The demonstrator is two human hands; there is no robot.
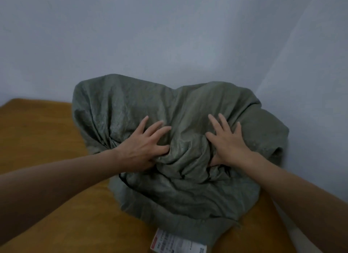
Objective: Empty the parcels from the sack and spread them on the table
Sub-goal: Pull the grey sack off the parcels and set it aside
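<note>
Pressing crumpled grey-green woven sack [131, 106] w/ L hand [143, 146] & R hand [228, 142], fingers [155, 128] spread flat, not gripping. Lying on orange-brown worktop [47, 139], white labelled parcel [177, 241] peeking out underneath.

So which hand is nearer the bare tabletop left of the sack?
Left. The left hand rests on the sack's left half, beside that tabletop; the right hand lies on its right half.

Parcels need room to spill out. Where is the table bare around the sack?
Bare table left of the sack, back to the wall, and on the near left. The right is tight: the sack lies against the wall, and a white label shows at its near edge.
</note>
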